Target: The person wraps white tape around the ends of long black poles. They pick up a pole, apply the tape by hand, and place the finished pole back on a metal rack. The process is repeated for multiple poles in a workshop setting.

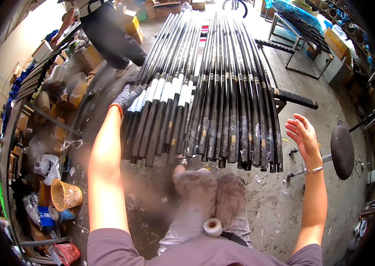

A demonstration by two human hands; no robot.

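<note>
Long black rods [205, 102], side by side

Bright daylight glares at top centre, fisheye edges bend and darken, the lap seems slightly blurred.

The left arm is reaching straight up the left middle of the frame. The left hand [126, 97] is wearing a grey knit glove with an orange cuff, and its fingers are stretching forward. The right arm is rising at the right side. The right hand [303, 133] is bare and open, with fingers spreading, holding nothing. A thin band is sitting on its wrist.
</note>
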